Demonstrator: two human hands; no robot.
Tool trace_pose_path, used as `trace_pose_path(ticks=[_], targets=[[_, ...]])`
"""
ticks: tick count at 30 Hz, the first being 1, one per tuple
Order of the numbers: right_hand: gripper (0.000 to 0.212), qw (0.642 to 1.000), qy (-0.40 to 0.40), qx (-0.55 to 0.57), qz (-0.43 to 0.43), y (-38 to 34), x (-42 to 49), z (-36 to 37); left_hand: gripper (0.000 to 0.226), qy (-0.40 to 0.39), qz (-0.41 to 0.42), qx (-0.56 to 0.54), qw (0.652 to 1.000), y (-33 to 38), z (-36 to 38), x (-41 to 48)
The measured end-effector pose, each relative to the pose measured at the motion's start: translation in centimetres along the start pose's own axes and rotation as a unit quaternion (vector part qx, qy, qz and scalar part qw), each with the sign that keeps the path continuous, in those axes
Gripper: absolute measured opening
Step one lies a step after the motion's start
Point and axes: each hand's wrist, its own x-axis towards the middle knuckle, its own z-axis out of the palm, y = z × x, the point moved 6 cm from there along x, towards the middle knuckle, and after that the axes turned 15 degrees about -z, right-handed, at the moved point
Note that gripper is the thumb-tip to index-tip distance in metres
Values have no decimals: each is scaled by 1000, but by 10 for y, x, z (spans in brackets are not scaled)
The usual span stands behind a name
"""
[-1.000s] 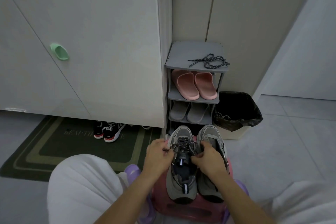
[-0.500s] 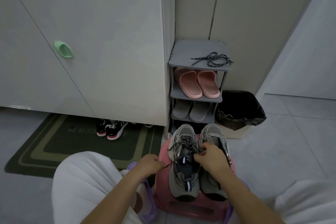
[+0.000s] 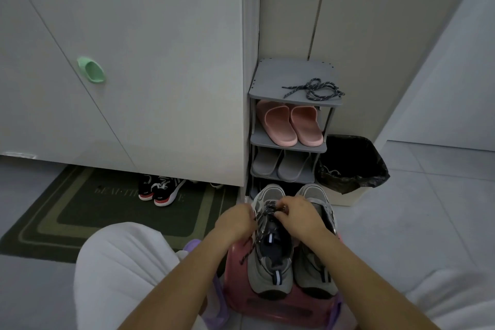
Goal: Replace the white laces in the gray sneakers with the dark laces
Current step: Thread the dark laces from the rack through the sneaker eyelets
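Observation:
Two gray sneakers stand side by side on a pink stool (image 3: 278, 311), toes away from me. The left sneaker (image 3: 269, 273) carries a dark speckled lace (image 3: 263, 218) through its eyelets, with one end hanging down its left side. My left hand (image 3: 235, 220) is at the sneaker's left edge, fingers curled on the lace. My right hand (image 3: 300, 215) pinches the lace over the upper eyelets and covers part of the right sneaker (image 3: 314, 268). A second dark lace (image 3: 314, 88) lies loose on top of the gray shoe rack (image 3: 267, 88).
The rack holds pink slippers (image 3: 289, 123) and gray slippers (image 3: 281, 165). A black-lined bin (image 3: 351, 166) stands to its right. White cabinet doors fill the left, with a green doormat (image 3: 80, 211) and black-red shoes (image 3: 160, 190) below. My white-clad knees flank the stool.
My left hand pulled the lace end out to the left, then came back to the sneaker's left side. My right hand shifted up toward the upper eyelets.

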Motion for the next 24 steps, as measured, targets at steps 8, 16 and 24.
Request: trace_pose_path(ticks=[8,16,24], targets=[[18,994,-75,-49,-61,-26,22,7,14,-131,-32,-281,950,-13,-20,-1],[14,995,32,95,2,-1,17,-2,14,-54,27,-185,981,-13,-14,-5],[33,998,3,-8,-54,2,-13,20,15,-75,-50,-468,879,-6,1,-2]])
